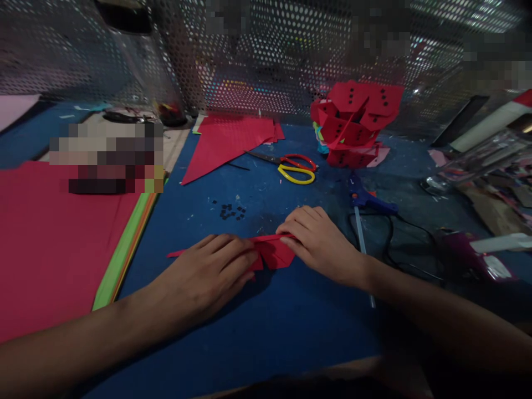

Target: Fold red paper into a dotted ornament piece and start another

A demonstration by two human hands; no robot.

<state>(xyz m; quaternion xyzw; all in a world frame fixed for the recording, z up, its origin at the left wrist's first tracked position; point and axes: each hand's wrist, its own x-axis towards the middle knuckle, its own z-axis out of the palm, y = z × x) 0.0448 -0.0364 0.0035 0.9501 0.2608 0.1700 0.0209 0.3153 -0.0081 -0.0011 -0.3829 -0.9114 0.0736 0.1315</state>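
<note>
Red folded paper point(277, 254) lies low on the blue tabletop point(286, 332), between the two hands I watch from my distant station. The left hand point(216, 271) closes over its left part while the right hand point(319, 241) pinches its far right edge, apparently to steady the fold from both ends. Small black paper squares point(226, 208), scissors with red and yellow handles point(281, 161) and a blue plastic glue gun point(362, 198) lie beyond, seemingly placed within reach yet clear of the paper.
</note>
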